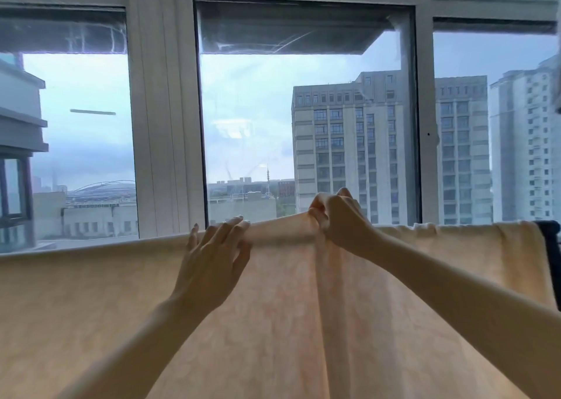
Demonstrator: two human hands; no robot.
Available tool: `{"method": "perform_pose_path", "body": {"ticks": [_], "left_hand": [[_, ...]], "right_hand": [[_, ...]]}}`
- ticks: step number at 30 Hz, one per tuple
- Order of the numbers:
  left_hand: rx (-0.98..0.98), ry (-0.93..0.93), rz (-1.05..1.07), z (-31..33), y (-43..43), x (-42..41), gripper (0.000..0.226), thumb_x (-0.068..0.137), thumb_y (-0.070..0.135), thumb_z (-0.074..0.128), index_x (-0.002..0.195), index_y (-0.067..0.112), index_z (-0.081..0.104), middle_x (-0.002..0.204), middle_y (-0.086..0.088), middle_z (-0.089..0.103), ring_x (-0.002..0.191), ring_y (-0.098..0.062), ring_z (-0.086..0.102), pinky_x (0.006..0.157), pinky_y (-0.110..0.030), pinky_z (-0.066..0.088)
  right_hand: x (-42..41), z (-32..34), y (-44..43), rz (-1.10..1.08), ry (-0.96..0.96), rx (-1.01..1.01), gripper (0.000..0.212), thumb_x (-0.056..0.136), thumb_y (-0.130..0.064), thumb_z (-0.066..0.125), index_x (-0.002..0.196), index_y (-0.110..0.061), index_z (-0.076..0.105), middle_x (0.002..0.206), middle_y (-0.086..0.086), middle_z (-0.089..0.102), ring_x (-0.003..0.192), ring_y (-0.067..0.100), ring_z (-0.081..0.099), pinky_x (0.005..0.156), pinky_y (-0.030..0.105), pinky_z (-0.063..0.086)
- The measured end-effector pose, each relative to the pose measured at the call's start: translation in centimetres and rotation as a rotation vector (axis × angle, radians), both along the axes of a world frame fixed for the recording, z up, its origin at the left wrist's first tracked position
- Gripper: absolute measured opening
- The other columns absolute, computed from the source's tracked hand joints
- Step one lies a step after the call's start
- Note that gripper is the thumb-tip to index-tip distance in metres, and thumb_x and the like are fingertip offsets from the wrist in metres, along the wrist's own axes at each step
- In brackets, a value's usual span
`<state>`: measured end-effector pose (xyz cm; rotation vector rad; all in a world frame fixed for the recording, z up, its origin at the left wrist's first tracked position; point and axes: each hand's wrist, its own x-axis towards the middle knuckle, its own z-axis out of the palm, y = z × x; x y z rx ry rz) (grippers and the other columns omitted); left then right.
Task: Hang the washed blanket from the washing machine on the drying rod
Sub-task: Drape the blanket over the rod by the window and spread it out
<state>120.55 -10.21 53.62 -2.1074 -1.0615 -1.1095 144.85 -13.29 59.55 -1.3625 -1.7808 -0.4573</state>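
Now spreading the blanket (pixel 106 307) at mid-frame.
Right hand (pixel 337 221) pinches the top fold; flat left hand (pixel 212 265) should smooth outward.

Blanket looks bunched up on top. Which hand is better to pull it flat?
Probably the right. The right hand pinches the bunched fold at the top edge of the blanket, while the left hand is open, straight fingers only touching the edge beside it.

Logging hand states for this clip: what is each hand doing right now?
Left hand: open, straight fingers touching the top edge of the blanket.
Right hand: closed on a bunched fold of the blanket.
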Motion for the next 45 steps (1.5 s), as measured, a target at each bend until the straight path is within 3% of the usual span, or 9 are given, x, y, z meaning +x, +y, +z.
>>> {"method": "perform_pose_path", "body": {"ticks": [10,16,19,21,25,29,34,39,45], "left_hand": [[-0.01,-0.027,0.031,-0.4,-0.2,-0.7,0.049,0.097,0.043,0.027,0.124,0.02,0.06,0.118,0.004,0.067,0.107,-0.016,0.064,0.106,-0.055,0.037],[0.036,0.054,0.01,-0.3,-0.4,1.9,0.047,0.096,0.043,0.032,0.133,0.024,0.052,0.125,0.004,0.064,0.105,-0.019,0.064,0.098,-0.054,0.045],[0.019,0.12,0.039,-0.2,-0.5,3.5,0.049,0.094,0.05,0.031,0.129,0.025,0.055,0.118,0.003,0.067,0.096,-0.023,0.067,0.088,-0.048,0.05],[0.009,0.153,0.081,0.0,-0.4,4.1,0.052,0.091,0.059,0.032,0.125,0.028,0.056,0.108,0.003,0.069,0.087,-0.024,0.068,0.08,-0.044,0.051],[0.018,0.197,0.113,0.6,0.0,3.9,0.057,0.085,0.071,0.031,0.121,0.034,0.055,0.099,0.007,0.07,0.08,-0.022,0.068,0.074,-0.043,0.052],[0.021,0.194,0.125,0.5,0.1,3.5,0.058,0.083,0.075,0.031,0.121,0.037,0.053,0.102,0.01,0.069,0.085,-0.022,0.068,0.077,-0.044,0.05],[0.01,0.183,0.129,0.3,0.0,3.4,0.06,0.083,0.076,0.027,0.122,0.038,0.052,0.104,0.011,0.069,0.086,-0.022,0.068,0.079,-0.045,0.049],[0.014,0.164,0.12,0.2,-0.2,3.8,0.056,0.086,0.069,0.03,0.119,0.033,0.057,0.102,0.007,0.07,0.084,-0.025,0.068,0.08,-0.049,0.049],[0.037,0.158,0.058,0.4,-0.1,5.2,0.052,0.091,0.058,0.027,0.113,0.026,0.063,0.095,0.003,0.072,0.076,-0.026,0.069,0.075,-0.048,0.053]], "right_hand": [[0.8,-0.9,-0.5,-0.023,-0.024,0.017,0.014,0.094,-0.02,0.058,0.1,-0.01,0.066,0.084,-0.003,0.058,0.094,0.014,0.042,0.082,0.032,0.036],[1.7,-1.1,-0.6,-0.031,-0.022,0.007,0.014,0.095,-0.02,0.058,0.102,-0.011,0.065,0.086,-0.004,0.059,0.094,0.014,0.043,0.081,0.029,0.033],[1.7,-1.3,-0.8,0.043,0.025,-0.004,0.014,0.092,-0.015,0.062,0.102,-0.008,0.068,0.09,0.001,0.065,0.089,0.011,0.053,0.076,0.013,0.039],[1.7,-0.9,-1.2,0.122,0.08,-0.024,0.013,0.089,-0.01,0.065,0.1,-0.007,0.069,0.091,0.001,0.069,0.077,0.0,0.056,0.072,0.004,0.041],[3.1,-0.5,-2.3,0.126,0.113,-0.045,0.016,0.088,-0.008,0.067,0.103,-0.01,0.071,0.099,-0.002,0.07,0.08,-0.005,0.059,0.075,-0.002,0.041],[4.2,-0.7,-2.8,0.107,0.055,-0.224,0.016,0.088,-0.014,0.068,0.103,-0.014,0.072,0.101,-0.004,0.073,0.09,0.003,0.066,0.079,0.005,0.047],[3.4,-0.8,-2.3,0.055,0.044,-0.12,0.012,0.087,-0.012,0.068,0.098,-0.011,0.073,0.096,-0.001,0.073,0.087,0.005,0.063,0.082,0.011,0.042],[4.8,-0.9,-1.3,-0.073,0.103,-0.014,0.012,0.092,-0.012,0.061,0.099,-0.007,0.069,0.091,0.005,0.07,0.089,0.018,0.063,0.089,0.034,0.052],[10.7,0.4,-2.4,-0.306,0.213,0.018,0.014,0.095,-0.014,0.055,0.098,-0.008,0.067,0.093,0.008,0.07,0.096,0.024,0.061,0.091,0.039,0.05]]}}
